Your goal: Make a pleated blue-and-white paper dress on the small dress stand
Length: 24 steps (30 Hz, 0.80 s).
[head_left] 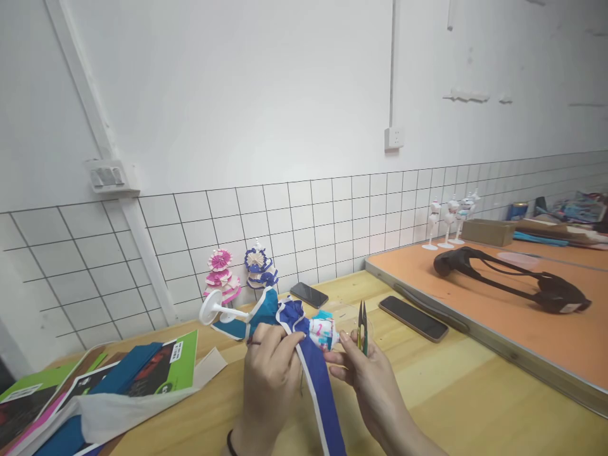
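Note:
A small doll mannequin lies sideways between my hands, its white round-based stand pointing left. Its torso is wrapped in white, pink and teal material, with teal fabric round the lower part. My left hand pinches a blue fabric strip with white edging against the waist, where it is gathered. The strip's free end hangs down toward me. At the torso's right end, the thumb and fingers of my right hand grip the mannequin. Thread snips are tucked in that same hand, blades up.
Two ruffled figures, pink and blue-white, stand by the wall. Phones lie beyond and right of my hands. Fabric pieces cover the left side. An orange-topped table holds a black headset-like frame and several white mannequins.

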Each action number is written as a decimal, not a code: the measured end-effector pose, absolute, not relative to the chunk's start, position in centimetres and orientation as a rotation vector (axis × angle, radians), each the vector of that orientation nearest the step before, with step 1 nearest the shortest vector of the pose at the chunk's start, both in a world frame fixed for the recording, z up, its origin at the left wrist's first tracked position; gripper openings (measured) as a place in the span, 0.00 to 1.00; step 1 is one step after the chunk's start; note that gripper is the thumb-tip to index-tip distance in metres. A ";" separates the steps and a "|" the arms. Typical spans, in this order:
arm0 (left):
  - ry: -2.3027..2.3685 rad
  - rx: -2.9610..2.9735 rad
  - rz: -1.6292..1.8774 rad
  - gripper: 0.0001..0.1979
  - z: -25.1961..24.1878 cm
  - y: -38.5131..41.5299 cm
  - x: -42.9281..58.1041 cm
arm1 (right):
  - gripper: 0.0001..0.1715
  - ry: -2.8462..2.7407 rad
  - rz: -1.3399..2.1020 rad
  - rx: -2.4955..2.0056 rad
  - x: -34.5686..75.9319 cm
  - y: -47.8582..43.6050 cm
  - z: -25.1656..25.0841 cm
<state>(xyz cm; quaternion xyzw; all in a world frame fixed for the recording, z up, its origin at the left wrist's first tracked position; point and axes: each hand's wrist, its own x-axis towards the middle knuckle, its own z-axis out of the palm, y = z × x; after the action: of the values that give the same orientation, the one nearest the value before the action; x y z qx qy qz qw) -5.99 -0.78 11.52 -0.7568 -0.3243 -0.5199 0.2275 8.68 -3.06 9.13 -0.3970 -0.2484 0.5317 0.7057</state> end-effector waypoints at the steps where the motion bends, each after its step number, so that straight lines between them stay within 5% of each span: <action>1: -0.884 -2.085 -1.440 0.11 11.6 -0.8 -6.0 | 0.25 -0.550 1.178 -0.872 8.6 -3.1 9.1; 24: -0.988 -2.035 -1.577 0.10 12.1 -1.0 -6.4 | 0.29 -0.425 1.205 -0.789 8.1 -3.8 10.6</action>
<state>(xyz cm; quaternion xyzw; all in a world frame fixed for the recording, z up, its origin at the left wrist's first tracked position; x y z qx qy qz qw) -6.45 -0.98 12.08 -0.7244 -0.3518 -0.5614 0.1908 8.07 -3.76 10.64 -0.3585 -0.1929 0.5473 0.7312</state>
